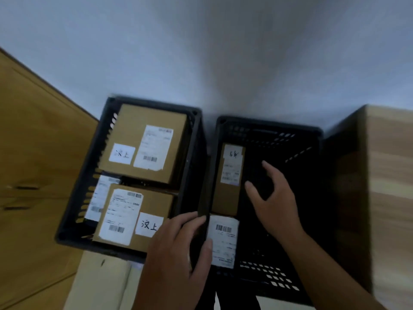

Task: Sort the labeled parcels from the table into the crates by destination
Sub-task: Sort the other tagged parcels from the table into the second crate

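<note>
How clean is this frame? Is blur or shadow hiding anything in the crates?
Head view: motion blur smears the whole frame, so fine label print is unreadable, though the large handwritten mark on the near parcel in the left crate is legible. Head view: the right crate is dim, its inside nearly black around the right hand.

Destination stickers on parcels
In the left crate (154,104), the near parcel (156,202) carried a white sticker (149,224) reading "汶上"; the far parcel's (134,121) blurred sticker (121,153) looked alike.
</note>
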The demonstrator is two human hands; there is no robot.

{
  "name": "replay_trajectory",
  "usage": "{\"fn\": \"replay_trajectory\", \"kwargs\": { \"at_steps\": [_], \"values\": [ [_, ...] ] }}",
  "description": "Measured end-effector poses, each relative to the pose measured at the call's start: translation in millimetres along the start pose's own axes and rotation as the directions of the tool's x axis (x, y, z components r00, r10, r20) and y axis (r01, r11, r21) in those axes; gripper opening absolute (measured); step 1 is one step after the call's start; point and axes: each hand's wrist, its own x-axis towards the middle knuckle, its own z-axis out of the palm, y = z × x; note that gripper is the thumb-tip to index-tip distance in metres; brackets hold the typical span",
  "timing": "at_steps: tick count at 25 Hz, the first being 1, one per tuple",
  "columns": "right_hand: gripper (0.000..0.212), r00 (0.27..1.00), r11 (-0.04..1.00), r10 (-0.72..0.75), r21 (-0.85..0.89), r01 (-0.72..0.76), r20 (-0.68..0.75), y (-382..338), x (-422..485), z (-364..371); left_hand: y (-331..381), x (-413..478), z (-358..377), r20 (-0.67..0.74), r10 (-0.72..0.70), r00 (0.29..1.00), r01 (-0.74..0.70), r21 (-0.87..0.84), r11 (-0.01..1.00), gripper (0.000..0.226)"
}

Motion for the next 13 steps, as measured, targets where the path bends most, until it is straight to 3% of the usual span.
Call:
{"fn": "replay_trajectory", "kwargs": {
  "at_steps": [3, 5, 8, 13],
  "values": [
    [0.058, 0.947, 0.919, -0.321, -0.246, 0.309, -0.011, -86, -68, -84, 55, -19, -37, 0.012, 0.130, 0.991, -0.130, 0.054, 0.990, 0.043],
    [0.058, 0.917, 0.852, -0.398, -0.376, 0.365, -0.012, -120, -111, -125, 80, -34, -55, 0.002, 0.229, 0.973, -0.229, 0.082, 0.970, 0.043],
    [0.056, 0.906, 0.814, -0.417, -0.474, 0.335, -0.077, -138, -171, -164, 101, -51, -65, 0.005, 0.422, 0.906, -0.418, 0.147, 0.896, 0.042],
    [0.048, 0.898, 0.874, -0.329, -0.455, 0.172, -0.292, -127, -255, -203, 134, -67, -54, 0.153, 0.638, 0.755, -0.655, 0.220, 0.723, 0.044]
  ]
}}
